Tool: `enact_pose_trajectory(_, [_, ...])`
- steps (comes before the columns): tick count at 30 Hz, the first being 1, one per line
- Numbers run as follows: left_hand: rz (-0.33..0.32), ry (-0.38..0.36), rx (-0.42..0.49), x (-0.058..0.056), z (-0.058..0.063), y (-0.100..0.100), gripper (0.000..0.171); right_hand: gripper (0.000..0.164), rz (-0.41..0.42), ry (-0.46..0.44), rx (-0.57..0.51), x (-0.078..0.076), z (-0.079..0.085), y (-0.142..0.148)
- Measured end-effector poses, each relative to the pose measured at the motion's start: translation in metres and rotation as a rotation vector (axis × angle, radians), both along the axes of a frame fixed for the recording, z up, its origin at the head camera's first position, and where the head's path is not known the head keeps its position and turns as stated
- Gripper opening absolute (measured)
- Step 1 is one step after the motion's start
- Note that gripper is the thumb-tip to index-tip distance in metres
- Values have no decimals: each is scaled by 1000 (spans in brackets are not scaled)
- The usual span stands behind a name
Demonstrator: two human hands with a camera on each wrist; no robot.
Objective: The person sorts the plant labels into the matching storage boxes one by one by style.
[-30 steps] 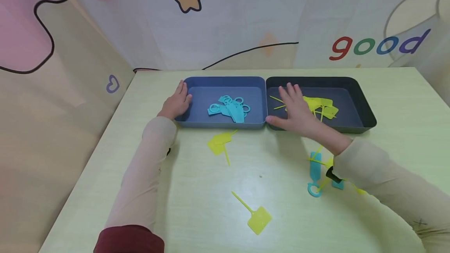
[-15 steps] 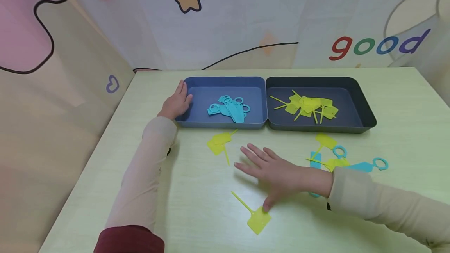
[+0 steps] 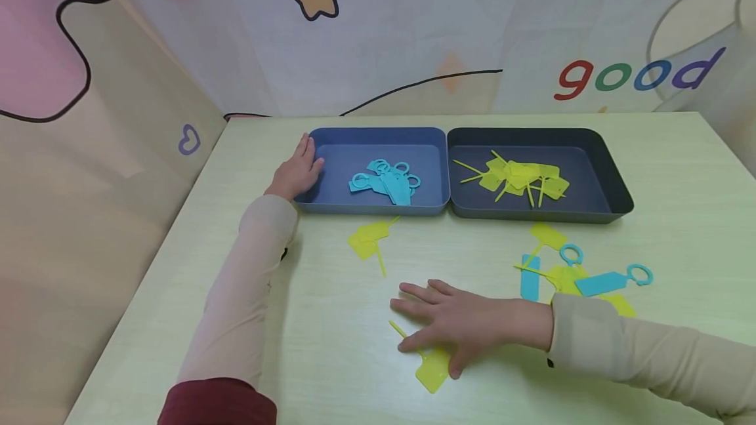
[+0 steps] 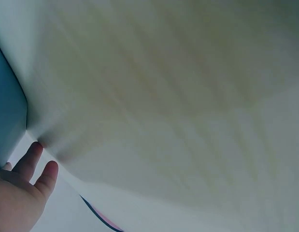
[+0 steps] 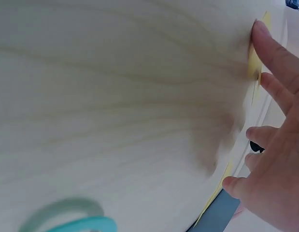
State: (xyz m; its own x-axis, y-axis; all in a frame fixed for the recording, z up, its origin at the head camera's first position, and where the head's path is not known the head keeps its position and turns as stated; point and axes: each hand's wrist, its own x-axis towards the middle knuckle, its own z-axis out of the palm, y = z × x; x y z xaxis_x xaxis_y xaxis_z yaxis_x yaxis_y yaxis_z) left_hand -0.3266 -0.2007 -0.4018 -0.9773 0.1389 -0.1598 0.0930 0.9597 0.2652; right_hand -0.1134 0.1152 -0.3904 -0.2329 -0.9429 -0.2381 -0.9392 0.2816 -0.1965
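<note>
My left hand (image 3: 295, 172) rests along the left wall of the blue-grey tray (image 3: 437, 208), fingers straight; in the left wrist view its fingers (image 4: 47, 180) lie beside the tray wall (image 4: 9, 106). My right hand (image 3: 466, 321) is spread low over a yellow plastic tag (image 3: 433, 374) with a square plate and thin stem. Its thumb is at the plate's edge, the index finger over the stem. In the right wrist view the thumb (image 5: 277, 55) overlaps the yellow tag (image 5: 255, 60). Part of this tag is hidden under the hand.
Blue ring-ended tags (image 3: 392, 185) lie in the blue-grey tray. Several yellow tags (image 3: 522, 176) lie in the dark grey tray (image 3: 617, 199) beside it. More yellow tags (image 3: 367, 239) lie in front, and a mixed pile with a blue tag (image 3: 602, 283) sits near the right sleeve.
My right hand has come back from above the dark tray, moved toward the near side and lowered over the single yellow tag. The left hand has stayed put.
</note>
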Motion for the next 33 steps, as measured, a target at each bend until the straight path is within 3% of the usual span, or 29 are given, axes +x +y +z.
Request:
enact_pose_trajectory(7, [-8, 11, -5, 1, 1, 0, 63, 52, -62, -110, 12, 2, -1, 0])
enact_pose_trajectory(16, [0, 8, -22, 3, 3, 2, 64, 34, -149, -127, 40, 1, 0, 0])
enact_pose_trajectory(22, [1, 5, -29, 2, 3, 2, 64, 36, -153, -82, 52, 1, 0, -1])
enact_pose_trajectory(30, [4, 1, -36, 2, 3, 3, 66, 44, -79, 98, -41, 3, -1, -1])
enact_pose_trajectory(33, [11, 1, -41, 2, 3, 3, 67, 43, -73, 125, -43, 4, 1, -1])
